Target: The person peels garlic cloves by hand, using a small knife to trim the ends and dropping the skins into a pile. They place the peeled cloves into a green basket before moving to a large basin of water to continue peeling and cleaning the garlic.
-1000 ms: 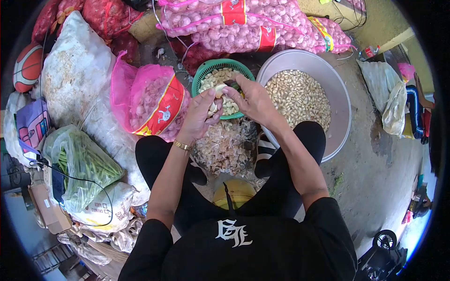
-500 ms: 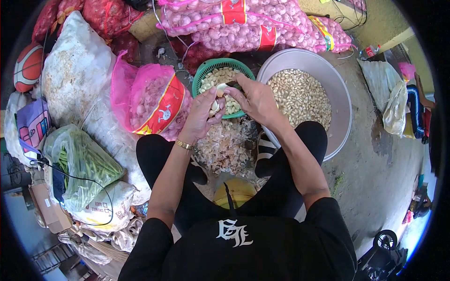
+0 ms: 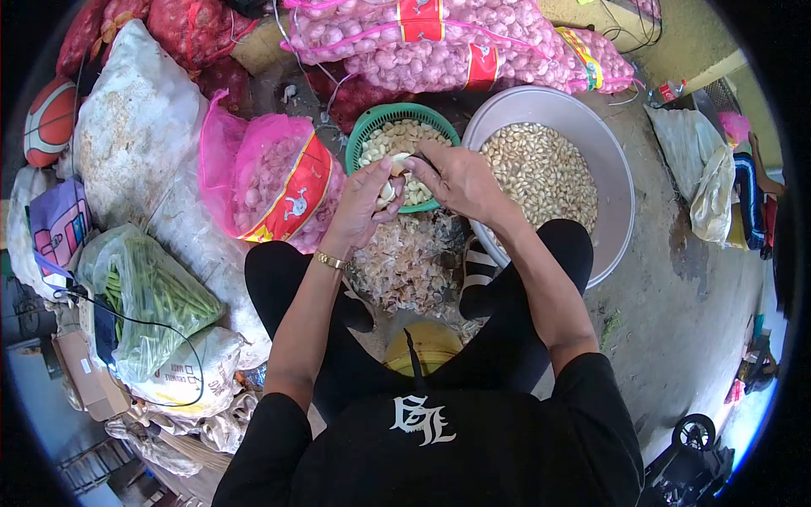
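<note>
Above the green basket (image 3: 358, 135) of pale garlic cloves, my two hands meet at a garlic clove (image 3: 398, 167). My left hand (image 3: 365, 203) is closed, with the clove at its fingertips and more pale cloves against its fingers. A gold watch (image 3: 330, 260) is on that wrist. Closed in a pinch, my right hand (image 3: 463, 182) has thumb and finger at the same clove; whether it also holds a small tool is hidden. Beneath the hands lies a heap of papery garlic skins (image 3: 405, 264). At the right stands a large pale tub (image 3: 610, 211) holding many unpeeled cloves.
A pink net sack of garlic (image 3: 274, 182) stands at the left, with more net sacks (image 3: 507, 42) behind. White sacks (image 3: 139, 110) and a plastic bag of green vegetables (image 3: 156, 296) lie further left. A basketball (image 3: 49, 122) rests near the edge. Concrete floor (image 3: 667, 321) extends right.
My right hand has shifted slightly left and its fingers have closed in at the clove. A dark patch between its fingers no longer shows. My left hand has hardly moved.
</note>
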The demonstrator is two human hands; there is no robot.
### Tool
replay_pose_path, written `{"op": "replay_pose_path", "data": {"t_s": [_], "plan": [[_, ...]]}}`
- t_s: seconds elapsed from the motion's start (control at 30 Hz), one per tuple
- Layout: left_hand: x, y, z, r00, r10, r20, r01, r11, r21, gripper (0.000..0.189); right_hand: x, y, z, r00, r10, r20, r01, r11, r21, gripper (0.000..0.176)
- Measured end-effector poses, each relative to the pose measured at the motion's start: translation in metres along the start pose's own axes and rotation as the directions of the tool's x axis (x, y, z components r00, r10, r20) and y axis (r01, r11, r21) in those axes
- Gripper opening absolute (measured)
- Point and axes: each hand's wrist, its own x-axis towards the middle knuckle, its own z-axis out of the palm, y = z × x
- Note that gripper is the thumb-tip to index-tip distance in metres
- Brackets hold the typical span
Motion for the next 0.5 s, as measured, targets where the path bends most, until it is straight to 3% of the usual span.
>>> {"op": "replay_pose_path", "data": {"t_s": [0.33, 0.5], "plan": [[-0.0014, 0.0015, -0.0004, 0.998, -0.023, -0.066, 0.023, 1.0, -0.002, 0.029, 0.0008, 0.0004, -0.0007, 0.999, -0.042, 0.005, 0.042, 0.993, -0.112, 0.028], [0.0, -0.0023, -0.0018, 0.977, -0.003, -0.212, 0.02, 0.997, 0.075, 0.03, -0.0017, -0.0016, 0.0035, 0.991, -0.118, 0.056, 0.128, 0.967, -0.222, 0.029]]}}
